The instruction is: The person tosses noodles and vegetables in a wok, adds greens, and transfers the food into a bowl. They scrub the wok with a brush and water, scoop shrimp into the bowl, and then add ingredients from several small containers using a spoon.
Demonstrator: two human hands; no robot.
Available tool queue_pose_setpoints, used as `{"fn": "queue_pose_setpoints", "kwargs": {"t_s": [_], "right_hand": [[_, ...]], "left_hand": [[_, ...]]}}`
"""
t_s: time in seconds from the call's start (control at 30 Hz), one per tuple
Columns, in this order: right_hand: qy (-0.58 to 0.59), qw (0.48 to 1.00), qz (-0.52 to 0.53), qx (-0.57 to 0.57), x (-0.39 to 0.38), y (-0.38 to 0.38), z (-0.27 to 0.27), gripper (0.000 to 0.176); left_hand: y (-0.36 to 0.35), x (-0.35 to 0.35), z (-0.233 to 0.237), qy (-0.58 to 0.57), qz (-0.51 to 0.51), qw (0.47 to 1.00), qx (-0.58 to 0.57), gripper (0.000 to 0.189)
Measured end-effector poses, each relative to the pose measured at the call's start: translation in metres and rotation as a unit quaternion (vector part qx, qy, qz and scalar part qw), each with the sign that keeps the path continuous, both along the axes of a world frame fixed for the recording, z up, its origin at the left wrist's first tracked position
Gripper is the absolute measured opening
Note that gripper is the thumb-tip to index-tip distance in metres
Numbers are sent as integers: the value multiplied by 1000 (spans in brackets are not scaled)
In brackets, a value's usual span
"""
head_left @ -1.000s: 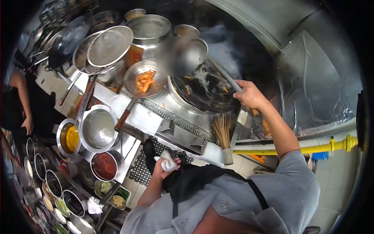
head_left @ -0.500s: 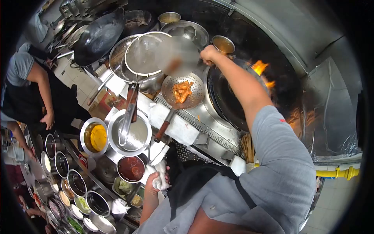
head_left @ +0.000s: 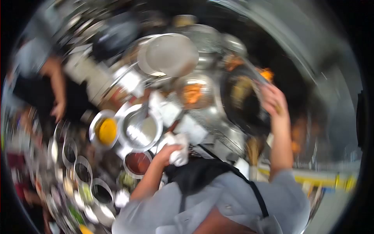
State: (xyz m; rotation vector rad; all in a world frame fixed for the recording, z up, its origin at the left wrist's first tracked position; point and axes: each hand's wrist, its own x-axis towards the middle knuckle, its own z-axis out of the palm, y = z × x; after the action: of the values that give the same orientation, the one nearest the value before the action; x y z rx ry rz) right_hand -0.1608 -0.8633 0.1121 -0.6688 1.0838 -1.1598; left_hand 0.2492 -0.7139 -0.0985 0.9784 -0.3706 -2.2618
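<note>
The head view is blurred by motion. My left hand (head_left: 166,154) is closed on a crumpled white cloth (head_left: 179,149), near the front edge of the stove. On the right, my right hand (head_left: 274,100) grips the handle of a ladle (head_left: 254,70), whose bowl end lies over the upper side of the black wok (head_left: 233,105). Something yellowish shows in the wok, too smeared to name. Orange-brown food (head_left: 192,93) rests in a perforated strainer (head_left: 203,80) left of the wok.
Flames (head_left: 267,74) rise at the wok's far right side. A pot with yellow liquid (head_left: 106,131), a silver bowl (head_left: 156,123) and a pot of red sauce (head_left: 138,163) stand at left. Several containers line the lower left. Another person (head_left: 56,80) stands at upper left.
My right hand has moved right and down, to the wok's right side. My left hand has come up and right with the cloth. The whole view has shifted and blurred.
</note>
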Motion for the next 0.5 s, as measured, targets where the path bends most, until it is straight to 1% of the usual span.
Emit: {"fn": "queue_pose_setpoints", "kwargs": {"t_s": [0.03,0.07,0.1,0.13,0.17,0.2,0.23,0.27,0.3,0.33,0.4,0.43,0.5], "right_hand": [[-56,994,-76,52,13,24,23,30],[-198,979,18,48,-5,42,20,29],[-165,985,47,30,-65,30,-25,25],[-157,972,-76,157,-2,63,28,19],[-242,952,-46,179,-56,52,-18,20],[-85,988,-26,129,-62,62,-33,21],[-46,991,11,127,-84,64,-49,21],[16,987,26,159,-77,72,-46,22],[79,979,32,184,-73,84,-38,23],[73,979,49,183,-83,82,-56,23],[29,986,-58,154,-101,82,-90,24],[28,986,-56,156,-96,91,-83,24],[4,982,48,183,-80,103,-58,23]], "left_hand": [[-3,-7,18,-13,-5,1000,-19,42],[-6,-15,35,-32,-6,999,-34,39],[-5,-25,41,-10,25,998,-61,35],[-2,-31,54,-16,38,995,-90,32],[4,-40,63,14,66,991,-113,31],[12,-46,75,-2,73,989,-126,31],[21,-46,87,-13,67,987,-142,32],[37,-45,86,-25,99,985,-141,32],[53,-51,85,-10,115,982,-149,31],[64,-56,85,6,121,980,-156,31],[94,-60,77,-8,139,981,-134,28],[108,-62,70,-7,148,982,-116,28],[130,-57,66,-9,143,984,-104,30]]}}
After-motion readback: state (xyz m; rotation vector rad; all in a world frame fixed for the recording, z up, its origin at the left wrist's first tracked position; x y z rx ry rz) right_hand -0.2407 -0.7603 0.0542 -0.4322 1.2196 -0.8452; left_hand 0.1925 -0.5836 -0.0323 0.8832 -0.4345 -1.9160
